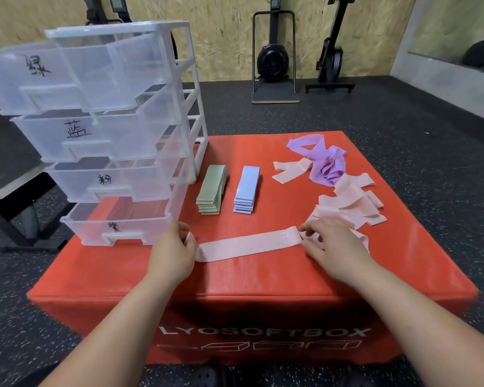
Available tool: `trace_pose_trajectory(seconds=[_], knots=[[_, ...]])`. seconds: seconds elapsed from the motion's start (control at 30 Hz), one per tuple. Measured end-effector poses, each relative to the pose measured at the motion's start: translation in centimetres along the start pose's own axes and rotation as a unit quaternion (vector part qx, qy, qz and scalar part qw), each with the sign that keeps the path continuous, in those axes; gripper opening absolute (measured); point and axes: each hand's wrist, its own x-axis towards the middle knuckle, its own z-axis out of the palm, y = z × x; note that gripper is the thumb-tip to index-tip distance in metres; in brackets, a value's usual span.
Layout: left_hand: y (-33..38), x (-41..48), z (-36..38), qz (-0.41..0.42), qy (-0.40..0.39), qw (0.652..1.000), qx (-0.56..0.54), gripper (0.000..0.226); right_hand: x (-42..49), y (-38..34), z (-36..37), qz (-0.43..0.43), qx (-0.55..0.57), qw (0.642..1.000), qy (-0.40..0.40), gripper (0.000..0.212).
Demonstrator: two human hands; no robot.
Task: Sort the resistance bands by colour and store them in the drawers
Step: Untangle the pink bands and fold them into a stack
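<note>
On the red soft plyo box [263,277], both hands pinch one pink band flat.

On the box's far left corner stands a clear plastic drawer unit [115,129], its four hand-labelled drawers all pulled out toward the person. On the right side of the box top lies a loose heap of pink bands [349,208], and behind it, touching it, a crumpled bunch of purple bands [326,164]. Between the heap and the unit sit two neat stacks side by side but apart: the green bands [213,191] nearer the drawers, the blue bands [248,189] to their right. Near the front, the pink band [246,247] lies stretched out on the box; the left hand [173,255] grips its left end between thumb and fingers, and the right hand [330,247] holds its right end with curled fingertips.
</note>
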Motion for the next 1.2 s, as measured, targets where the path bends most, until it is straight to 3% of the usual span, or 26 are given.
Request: trace_pose_trajectory(seconds=[0.07, 0.17, 0.3, 0.47, 0.53, 0.6, 0.67, 0.77, 0.93, 1.03, 1.13, 1.2], knots=[[-0.5, -0.1, -0.2, -0.002, 0.003, 1.0, 0.026, 0.02, 0.8, -1.0, 1.1, -0.013, -0.032, 0.999, -0.003, 0.029], [-1.2, -0.3, -0.7, -0.005, 0.005, 0.998, 0.058, 0.023, 1.9, -1.4, 2.4, 0.033, -0.173, 0.984, -0.004, 0.041], [-2.0, -0.2, -1.4, -0.011, 0.002, 0.998, 0.065, 0.024, 2.9, -1.2, 3.2, 0.076, -0.242, 0.967, 0.001, 0.039], [-2.4, 0.1, -1.9, -0.01, -0.003, 0.999, 0.054, 0.023, 3.6, -1.7, 3.3, 0.084, -0.136, 0.986, 0.043, 0.013], [-2.2, 0.2, -2.1, -0.002, 0.001, 0.999, 0.049, 0.022, 3.6, -2.1, 2.7, 0.065, -0.099, 0.99, 0.081, 0.014], [-2.0, 0.3, -2.3, 0.009, 0.012, 0.999, 0.043, 0.02, 3.4, -2.7, 1.3, 0.062, 0.007, 0.993, 0.101, 0.014], [-1.6, 0.4, -2.4, 0.019, 0.014, 0.999, 0.035, 0.02, 3.0, -3.0, -0.2, 0.094, 0.127, 0.983, 0.096, 0.016], [-0.8, 0.3, -2.3, 0.028, -0.006, 0.999, 0.016, 0.024, 1.7, -2.3, -2.0, 0.151, 0.186, 0.968, 0.073, 0.025], [0.5, -0.4, -1.4, 0.053, -0.099, 0.993, 0.04, 0.024, -1.7, 0.5, -3.7, 0.219, 0.169, 0.96, -0.039, 0.031], [1.0, -1.2, -0.8, 0.092, -0.158, 0.978, 0.104, 0.021, -3.4, 1.9, -3.7, 0.223, 0.099, 0.967, -0.071, 0.03], [1.5, -2.0, -0.2, 0.131, -0.165, 0.956, 0.206, 0.022, -4.3, 2.8, -3.5, 0.191, -0.01, 0.979, -0.072, 0.026], [2.0, -2.1, -0.1, 0.143, -0.135, 0.949, 0.247, 0.025, -4.3, 3.2, -4.0, 0.182, -0.021, 0.982, -0.047, 0.024]])
